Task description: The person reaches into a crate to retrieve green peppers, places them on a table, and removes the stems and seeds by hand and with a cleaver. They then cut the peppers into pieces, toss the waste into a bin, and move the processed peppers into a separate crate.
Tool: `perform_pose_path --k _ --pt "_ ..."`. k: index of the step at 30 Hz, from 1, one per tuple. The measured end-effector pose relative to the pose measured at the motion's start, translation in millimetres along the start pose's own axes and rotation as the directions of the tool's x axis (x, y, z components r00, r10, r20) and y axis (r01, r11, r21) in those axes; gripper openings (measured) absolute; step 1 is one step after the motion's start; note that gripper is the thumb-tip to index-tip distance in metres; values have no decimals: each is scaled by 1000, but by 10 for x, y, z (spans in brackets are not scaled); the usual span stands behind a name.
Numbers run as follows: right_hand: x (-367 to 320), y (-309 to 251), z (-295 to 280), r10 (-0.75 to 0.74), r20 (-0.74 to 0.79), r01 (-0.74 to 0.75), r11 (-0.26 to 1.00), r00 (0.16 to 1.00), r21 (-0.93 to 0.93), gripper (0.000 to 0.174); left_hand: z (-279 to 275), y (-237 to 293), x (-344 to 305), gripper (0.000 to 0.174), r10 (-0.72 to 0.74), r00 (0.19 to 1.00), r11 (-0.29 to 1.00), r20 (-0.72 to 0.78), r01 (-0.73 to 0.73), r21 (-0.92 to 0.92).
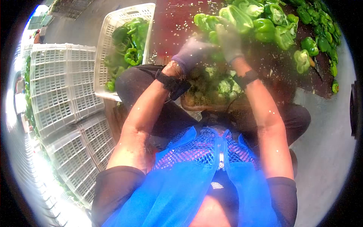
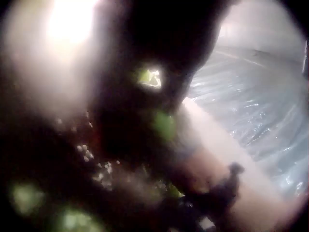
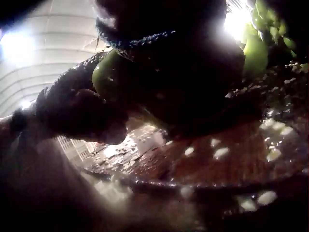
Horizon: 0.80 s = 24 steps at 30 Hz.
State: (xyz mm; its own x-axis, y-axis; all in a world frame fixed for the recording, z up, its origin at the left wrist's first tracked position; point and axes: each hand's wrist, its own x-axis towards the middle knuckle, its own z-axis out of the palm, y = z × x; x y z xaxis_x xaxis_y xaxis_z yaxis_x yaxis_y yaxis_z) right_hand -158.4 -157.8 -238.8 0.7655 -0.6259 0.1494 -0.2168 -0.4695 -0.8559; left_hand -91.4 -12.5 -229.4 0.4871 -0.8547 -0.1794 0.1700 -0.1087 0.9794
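The glossy, rounded bell peppers (image 1: 263, 30) are vivid green with paler whitish-green insides. The left hand (image 1: 194, 49) shows lilac-grey glove fabric with a purple cuff; the right hand (image 1: 230, 43), pale grey. White plastic crates (image 1: 56, 83) bear a lattice pattern. Cream oval seeds (image 3: 221, 153) speckle the dark red tabletop (image 1: 166, 30). The bright blue vest (image 1: 174, 181) has diamond-like mesh.

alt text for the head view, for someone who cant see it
A gloved left hand and right hand, both motion-blurred, work close together at green peppers on a dark red, seed-strewn table. To the left, a white crate holds more peppers, with stacked crates beside it. A blue vest fills the lower foreground.
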Motion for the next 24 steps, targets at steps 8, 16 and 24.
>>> perform_pose_path --k 8,16,24 --pt "4 -8 -15 30 10 -30 1000 1000 -3 34 83 135 15 40 -231 962 968 -143 242 66" --pt "-40 -98 -8 173 52 -156 957 983 -243 35 44 158 -141 42 -135 970 983 -201 156 92" --pt "-78 -60 52 -9 -57 -11 942 998 -335 34 88 90 -161 47 -90 924 927 -371 214 307"
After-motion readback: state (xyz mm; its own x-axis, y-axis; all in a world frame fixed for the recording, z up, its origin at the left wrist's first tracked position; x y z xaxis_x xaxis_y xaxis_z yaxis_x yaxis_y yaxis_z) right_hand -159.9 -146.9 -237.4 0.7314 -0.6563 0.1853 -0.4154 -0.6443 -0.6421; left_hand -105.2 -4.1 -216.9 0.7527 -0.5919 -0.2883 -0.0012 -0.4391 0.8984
